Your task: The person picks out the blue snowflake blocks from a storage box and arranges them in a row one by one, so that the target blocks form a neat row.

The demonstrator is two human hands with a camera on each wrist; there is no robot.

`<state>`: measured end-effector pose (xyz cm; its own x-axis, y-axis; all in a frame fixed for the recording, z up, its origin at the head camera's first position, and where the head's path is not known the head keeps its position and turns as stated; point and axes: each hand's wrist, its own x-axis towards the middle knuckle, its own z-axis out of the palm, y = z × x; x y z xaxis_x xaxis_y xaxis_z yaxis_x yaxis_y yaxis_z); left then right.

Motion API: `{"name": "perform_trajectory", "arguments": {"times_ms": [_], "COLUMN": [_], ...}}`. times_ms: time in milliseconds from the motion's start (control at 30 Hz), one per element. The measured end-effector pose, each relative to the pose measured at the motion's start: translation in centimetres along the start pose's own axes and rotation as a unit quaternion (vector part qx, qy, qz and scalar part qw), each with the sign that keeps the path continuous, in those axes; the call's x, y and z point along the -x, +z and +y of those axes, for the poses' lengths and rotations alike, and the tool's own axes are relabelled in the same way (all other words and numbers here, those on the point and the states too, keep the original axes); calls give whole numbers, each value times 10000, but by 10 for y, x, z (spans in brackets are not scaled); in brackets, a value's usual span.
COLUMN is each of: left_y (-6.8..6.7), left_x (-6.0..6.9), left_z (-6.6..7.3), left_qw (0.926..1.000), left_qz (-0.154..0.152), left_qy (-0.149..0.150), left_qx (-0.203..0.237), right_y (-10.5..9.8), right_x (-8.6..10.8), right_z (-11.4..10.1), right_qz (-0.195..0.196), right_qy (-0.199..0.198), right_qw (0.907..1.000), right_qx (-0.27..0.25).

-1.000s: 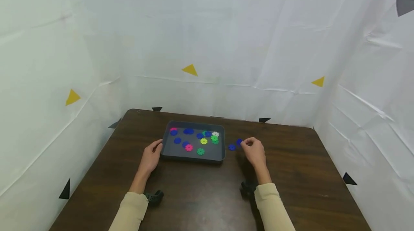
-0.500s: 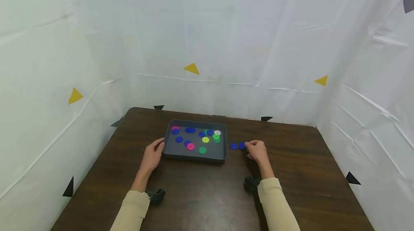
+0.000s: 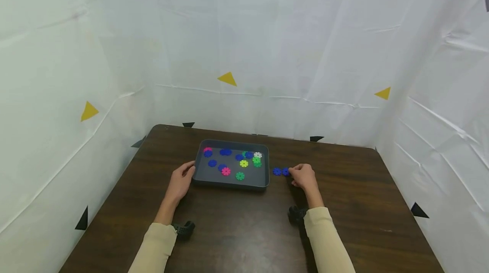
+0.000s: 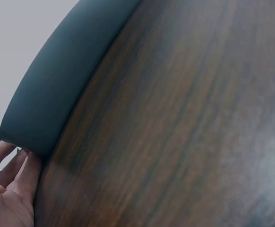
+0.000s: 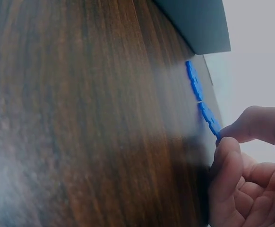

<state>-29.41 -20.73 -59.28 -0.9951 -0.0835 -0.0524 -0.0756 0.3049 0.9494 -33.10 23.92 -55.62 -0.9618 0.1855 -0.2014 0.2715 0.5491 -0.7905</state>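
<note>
The grey tray point(image 3: 233, 185) lies on the table with several flower-shaped discs in it. At its left side, my left hand point(image 3: 179, 183) grips the edge; the left wrist view has the hand point(image 4: 7, 189) with fingers against the end of the tray wall point(image 4: 57, 80). Right of the tray lie two blue discs, the nearer to the tray point(image 3: 276, 171) and one point(image 3: 285, 171) pinched at its right edge by my right hand point(image 3: 304, 176). In the right wrist view, thumb and forefinger of the hand point(image 5: 251, 165) pinch the disc point(image 5: 209, 119), whose far end meets the other disc point(image 5: 193, 80).
The discs in the tray are blue, pink point(image 3: 226, 171), green point(image 3: 240, 176), yellow point(image 3: 243, 163) and white point(image 3: 257, 155). Behind the brown wooden table point(image 3: 237, 230) and at its sides hangs white cloth point(image 3: 244, 43) with triangles printed on it.
My right hand has lowered its blue disc from behind to beside the other one, and the two now meet edge to edge. The left hand stays at the tray. The head view has shifted slightly.
</note>
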Motion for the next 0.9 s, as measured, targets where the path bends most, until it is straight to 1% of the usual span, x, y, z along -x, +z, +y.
{"name": "perform_trajectory", "arguments": {"times_ms": [367,600,733,900], "left_y": [0,0,0,0], "left_x": [-1,0,0,0], "left_z": [0,0,-1,-2], "left_qw": [9999,10000,10000,9999], "left_qz": [12,-6,-17,-37], "left_qy": [36,50,59,62], "left_qx": [93,58,61,101], "right_y": [1,3,5,6], "right_x": [4,8,8,7], "right_z": [2,0,1,4], "right_qz": [96,186,253,360], "right_qy": [75,105,195,155], "right_qw": [9998,9995,9993,9992], "right_qx": [181,241,174,-32]}}
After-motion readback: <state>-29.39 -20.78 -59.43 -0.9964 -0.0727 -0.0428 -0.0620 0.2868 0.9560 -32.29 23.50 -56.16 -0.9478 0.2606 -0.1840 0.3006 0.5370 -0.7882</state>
